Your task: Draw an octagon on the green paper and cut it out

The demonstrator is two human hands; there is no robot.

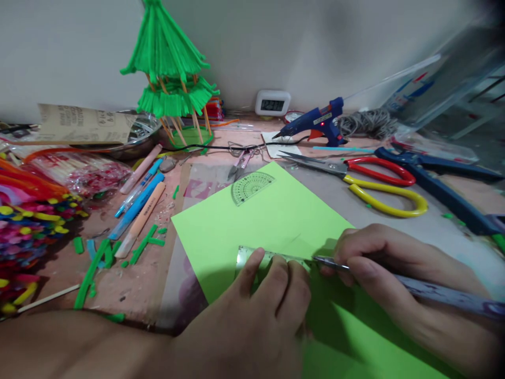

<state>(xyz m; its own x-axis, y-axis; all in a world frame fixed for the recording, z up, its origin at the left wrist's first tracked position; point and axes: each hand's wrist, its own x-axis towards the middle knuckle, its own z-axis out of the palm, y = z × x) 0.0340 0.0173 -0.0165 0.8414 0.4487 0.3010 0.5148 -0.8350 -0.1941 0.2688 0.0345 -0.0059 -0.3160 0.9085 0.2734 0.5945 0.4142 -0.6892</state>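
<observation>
A light green sheet of paper (213, 226) lies at an angle in front of me. My left hand (268, 300) holds a clear ruler (244, 255) down on it, fingertips pressing along the ruler's length. Between the thumb and fingers of my right hand (386, 268) is a slim pen (437, 292) with a metallic tip and patterned barrel; whether it is a mechanical pencil I cannot tell. Its point is at the ruler's right end. A faint line shows on the paper just above the ruler. Near the sheet's far edge rests a clear protractor (252, 188).
Scissors (355, 176), pliers (442, 184) and a blue glue gun (315, 123) lie behind and right. A green pipe-cleaner tower (169, 68) stands at the back beside a metal bowl (138, 142). Markers (138, 210), green scraps and pipe cleaners (31, 226) cover the left.
</observation>
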